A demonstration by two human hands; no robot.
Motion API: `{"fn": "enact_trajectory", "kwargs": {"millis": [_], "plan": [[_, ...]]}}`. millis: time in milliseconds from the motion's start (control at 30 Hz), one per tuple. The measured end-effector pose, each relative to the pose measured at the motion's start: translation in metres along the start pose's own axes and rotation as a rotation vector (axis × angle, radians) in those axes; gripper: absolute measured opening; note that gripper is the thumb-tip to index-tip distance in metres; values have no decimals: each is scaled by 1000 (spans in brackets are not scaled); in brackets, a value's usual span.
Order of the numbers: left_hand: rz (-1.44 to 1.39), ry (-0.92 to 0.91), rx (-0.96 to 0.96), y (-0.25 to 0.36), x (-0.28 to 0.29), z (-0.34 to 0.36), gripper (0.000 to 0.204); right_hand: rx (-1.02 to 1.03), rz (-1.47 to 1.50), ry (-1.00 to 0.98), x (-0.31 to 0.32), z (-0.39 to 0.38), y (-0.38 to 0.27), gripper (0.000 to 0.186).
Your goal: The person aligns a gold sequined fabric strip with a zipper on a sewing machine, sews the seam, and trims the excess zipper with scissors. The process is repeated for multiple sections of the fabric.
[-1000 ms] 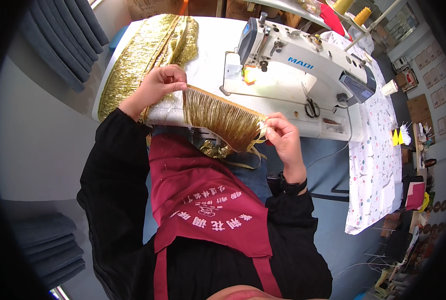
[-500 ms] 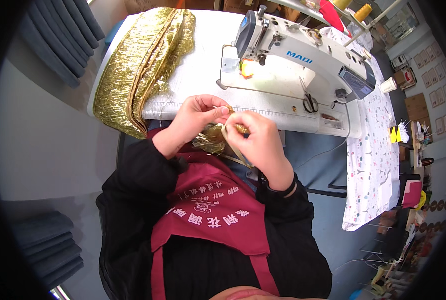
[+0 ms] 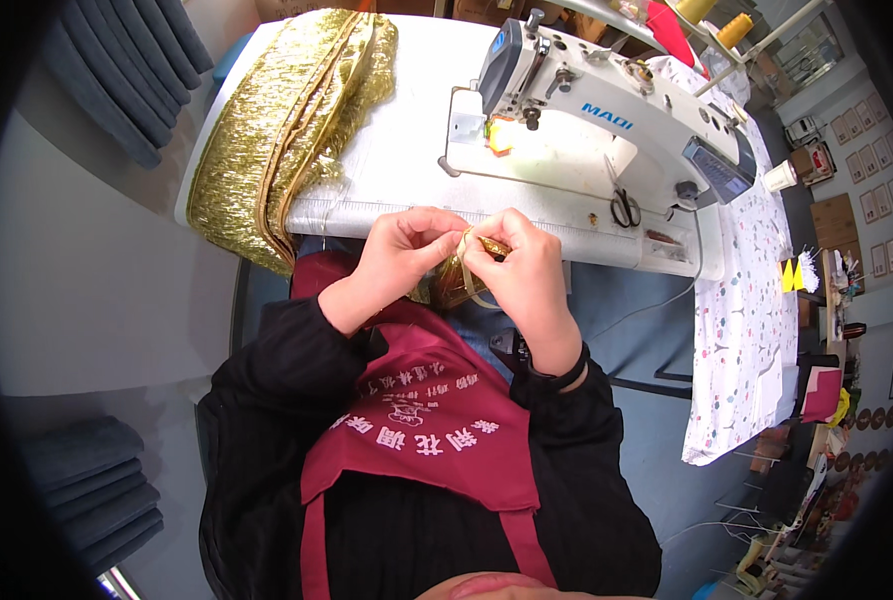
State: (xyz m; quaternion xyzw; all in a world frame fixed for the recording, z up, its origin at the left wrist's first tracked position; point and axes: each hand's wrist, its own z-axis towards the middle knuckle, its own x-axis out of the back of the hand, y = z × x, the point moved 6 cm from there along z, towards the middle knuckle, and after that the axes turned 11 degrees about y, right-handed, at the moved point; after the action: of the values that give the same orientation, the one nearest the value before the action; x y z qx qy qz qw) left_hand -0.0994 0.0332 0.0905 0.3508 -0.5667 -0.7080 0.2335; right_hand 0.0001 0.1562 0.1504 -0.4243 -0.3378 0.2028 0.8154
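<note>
My left hand point(image 3: 403, 262) and my right hand point(image 3: 519, 280) meet just off the front edge of the white sewing table point(image 3: 386, 180), both pinched on a gold fringe trim point(image 3: 456, 285) with a pale tape. The fingertips almost touch, partly hiding the held edge. The trim's gold strands hang beneath them over my lap. A thick pile of gold fringe point(image 3: 256, 150) lies on the table's left part, its banded edges running front to back. A white sewing machine point(image 3: 616, 120) stands right of the pile, with black scissors point(image 3: 624, 208) lying at its front.
Gray folded cloths hang at upper left point(image 3: 126, 70) and lie at lower left point(image 3: 86, 490). Floral cloth point(image 3: 734, 360) drapes at the right beside a white cup point(image 3: 779, 176). Thread cones point(image 3: 734, 27) stand behind the machine; shelves and clutter line the far right.
My hands, earlier apart with the fringe stretched between them, came together lower down over my lap; in the last half second my left hand dropped slightly and my right fingers shifted on the trim.
</note>
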Motion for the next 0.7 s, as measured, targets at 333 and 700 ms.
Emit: {"fn": "enact_trajectory", "kwargs": {"millis": [333, 700], "plan": [[-5, -97, 143, -8, 5, -2, 20, -126, 34, -113, -7, 5, 29, 25], [35, -198, 193, -7, 22, 14, 6, -278, 481, -402, -41, 3, 68, 33]]}}
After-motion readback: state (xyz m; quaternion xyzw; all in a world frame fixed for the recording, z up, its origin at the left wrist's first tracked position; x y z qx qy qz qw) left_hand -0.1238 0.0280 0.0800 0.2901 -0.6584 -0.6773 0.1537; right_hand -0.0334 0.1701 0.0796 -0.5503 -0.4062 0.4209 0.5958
